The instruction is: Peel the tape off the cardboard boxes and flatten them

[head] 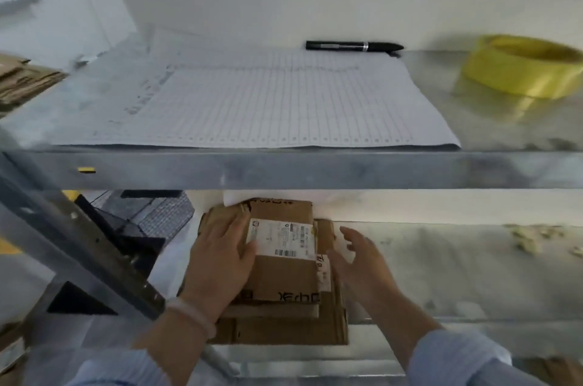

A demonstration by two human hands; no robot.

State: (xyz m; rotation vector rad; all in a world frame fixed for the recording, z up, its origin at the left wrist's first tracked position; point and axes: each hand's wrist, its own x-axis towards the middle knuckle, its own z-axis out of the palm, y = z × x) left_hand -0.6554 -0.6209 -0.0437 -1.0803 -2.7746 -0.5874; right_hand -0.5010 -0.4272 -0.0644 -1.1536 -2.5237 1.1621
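A stack of flattened brown cardboard boxes (284, 319) lies on the lower metal shelf (457, 275). The top piece (284, 275) carries a white shipping label (280, 237). My left hand (220, 259) rests flat on the left side of the top piece, its fingers straight and touching the label's edge. To the right of the stack, my right hand (362, 259) hovers with spread fingers and holds nothing. Whether it touches the cardboard I cannot tell.
The upper shelf (284, 168) holds ruled paper sheets (268, 102), a black marker (353, 46) and a yellow tape roll (520, 65). More cardboard (22, 79) sits at far left. A black wire basket (151, 212) stands left of the stack. Scraps (536, 237) lie far right.
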